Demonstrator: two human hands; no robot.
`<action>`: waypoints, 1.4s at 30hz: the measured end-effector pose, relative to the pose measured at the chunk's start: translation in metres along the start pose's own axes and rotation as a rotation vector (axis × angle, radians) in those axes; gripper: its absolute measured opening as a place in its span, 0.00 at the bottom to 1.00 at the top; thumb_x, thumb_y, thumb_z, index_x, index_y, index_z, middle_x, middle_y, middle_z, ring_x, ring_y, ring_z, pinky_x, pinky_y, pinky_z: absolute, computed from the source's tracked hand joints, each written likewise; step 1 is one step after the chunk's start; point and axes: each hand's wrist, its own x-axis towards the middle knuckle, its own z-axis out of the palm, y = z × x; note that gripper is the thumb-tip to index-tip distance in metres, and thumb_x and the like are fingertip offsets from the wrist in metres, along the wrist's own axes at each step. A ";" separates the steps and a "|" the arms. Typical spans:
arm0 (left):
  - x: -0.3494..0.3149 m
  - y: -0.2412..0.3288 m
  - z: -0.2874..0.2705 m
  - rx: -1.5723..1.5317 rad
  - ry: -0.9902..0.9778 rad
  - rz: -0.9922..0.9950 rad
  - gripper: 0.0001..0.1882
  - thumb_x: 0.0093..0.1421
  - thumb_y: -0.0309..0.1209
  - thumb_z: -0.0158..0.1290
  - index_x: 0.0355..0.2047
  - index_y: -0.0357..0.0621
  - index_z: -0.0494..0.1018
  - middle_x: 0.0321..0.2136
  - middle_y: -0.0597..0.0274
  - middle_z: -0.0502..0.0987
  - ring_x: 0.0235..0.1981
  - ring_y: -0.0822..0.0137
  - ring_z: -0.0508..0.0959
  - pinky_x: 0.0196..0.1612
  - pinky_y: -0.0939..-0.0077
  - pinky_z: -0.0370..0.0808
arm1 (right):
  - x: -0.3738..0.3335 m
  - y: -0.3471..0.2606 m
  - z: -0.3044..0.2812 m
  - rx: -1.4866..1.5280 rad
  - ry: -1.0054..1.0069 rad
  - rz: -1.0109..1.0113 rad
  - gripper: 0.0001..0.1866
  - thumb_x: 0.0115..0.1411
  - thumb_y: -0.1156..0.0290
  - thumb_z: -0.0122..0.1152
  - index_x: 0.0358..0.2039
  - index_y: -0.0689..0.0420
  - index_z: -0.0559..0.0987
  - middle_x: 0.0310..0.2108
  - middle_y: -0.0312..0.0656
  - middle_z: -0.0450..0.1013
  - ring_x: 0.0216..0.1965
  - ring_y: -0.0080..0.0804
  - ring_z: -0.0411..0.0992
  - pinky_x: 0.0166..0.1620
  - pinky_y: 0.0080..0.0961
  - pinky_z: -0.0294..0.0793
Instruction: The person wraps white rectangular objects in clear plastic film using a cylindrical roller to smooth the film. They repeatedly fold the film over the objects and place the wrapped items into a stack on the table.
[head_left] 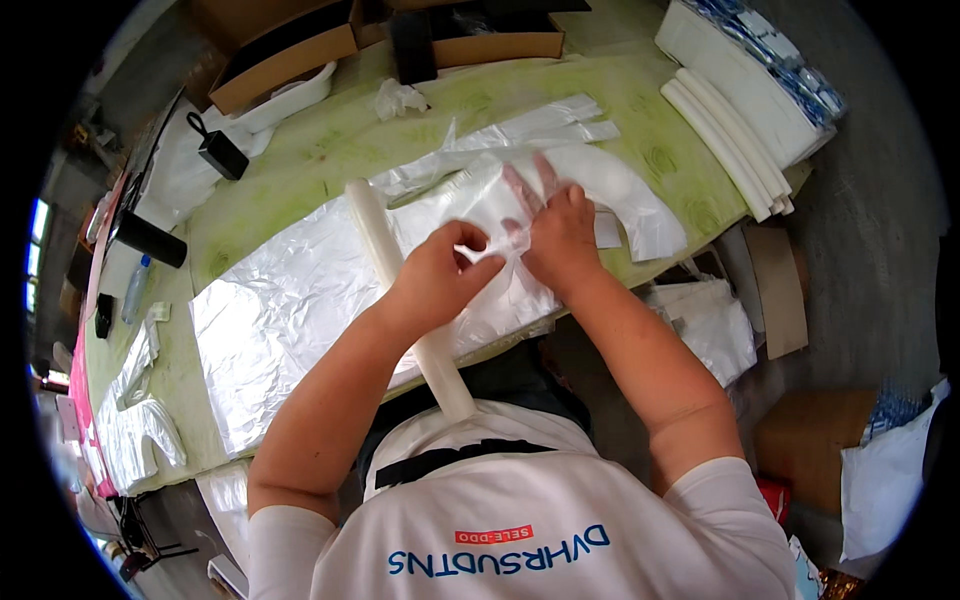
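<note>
A thin, clear plastic bag (485, 200) lies bunched between my two hands over the near part of the table. My left hand (440, 272) is bent round at its edge, thumb and forefinger curved in toward the film. My right hand (565, 235) grips the plastic from the other side. Some fingers show pink through the film, and the exact hold of the fingertips is partly hidden. Left of my left hand, a long whitish roll (368, 225) slants across a wide, shiny plastic sheet (285, 310), its lower end reaching my shirt.
The table has a green patterned cover (480, 105). White rolls (730, 140) lie by a white box (735, 70) at the right. At the back are open cartons (495, 47) and a black cylinder (412, 48). A black speaker (218, 150) and a bottle (136, 290) stand left.
</note>
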 end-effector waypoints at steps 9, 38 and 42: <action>0.065 -0.003 -0.003 -0.467 0.201 -0.380 0.19 0.62 0.38 0.60 0.49 0.43 0.72 0.35 0.67 0.76 0.36 0.72 0.76 0.38 0.72 0.76 | -0.010 0.003 0.002 0.037 -0.061 -0.108 0.36 0.51 0.66 0.70 0.63 0.43 0.74 0.67 0.43 0.64 0.55 0.49 0.67 0.62 0.45 0.64; -0.126 -0.102 -0.062 0.641 0.281 0.042 0.38 0.57 0.27 0.53 0.69 0.36 0.57 0.64 0.43 0.65 0.69 0.44 0.60 0.73 0.46 0.50 | -0.079 -0.101 -0.036 0.931 -0.340 -0.168 0.16 0.55 0.80 0.66 0.45 0.59 0.80 0.51 0.47 0.76 0.50 0.48 0.74 0.55 0.37 0.74; -0.128 -0.111 -0.054 0.799 0.276 0.039 0.36 0.58 0.32 0.54 0.67 0.35 0.61 0.68 0.44 0.61 0.71 0.46 0.57 0.73 0.48 0.50 | -0.082 -0.141 -0.028 0.909 -0.388 -0.357 0.17 0.52 0.77 0.68 0.45 0.57 0.81 0.53 0.45 0.75 0.55 0.50 0.70 0.59 0.42 0.71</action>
